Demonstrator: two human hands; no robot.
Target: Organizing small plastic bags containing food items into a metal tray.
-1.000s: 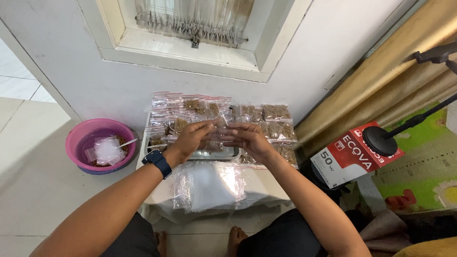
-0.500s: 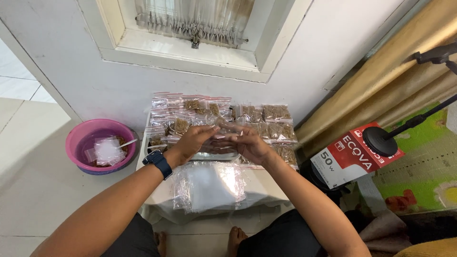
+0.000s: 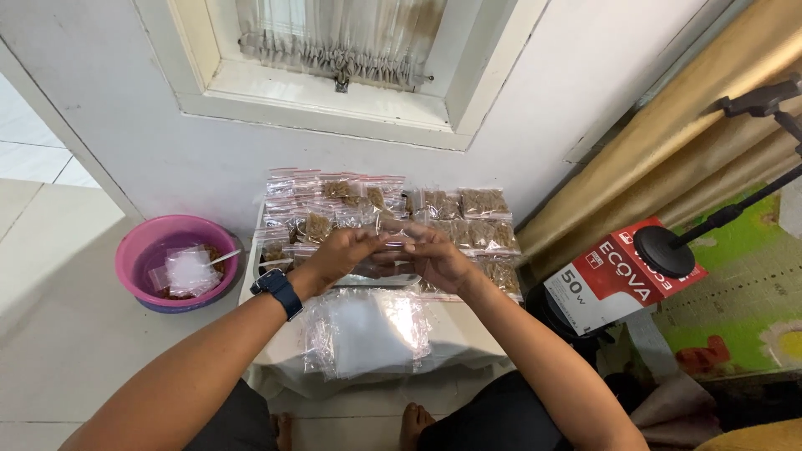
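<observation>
**Both hands pinch a small clear bag at the frame's centre**

The fingers [image 3: 378, 245] of both hands meet on a small clear zip bag [image 3: 393, 236], gripping it along its top edge. The left hand [image 3: 334, 255] closes on it from the left, the right hand [image 3: 439, 259] from the right, so the bag hangs between them just above a metal tray [image 3: 376, 280]. A dark blue watch [image 3: 276, 286] sits on the left wrist. Below the hands, a stack of empty clear bags [image 3: 368, 330] lies on the white surface [image 3: 464, 330]. Behind them, toward the wall, rows of filled bags [image 3: 484, 202] with brown contents lie side by side. At the left of the frame a pink basin [image 3: 138, 250] stands on the floor, holding more bags. A red and white box [image 3: 622, 276] lies at the right.
</observation>
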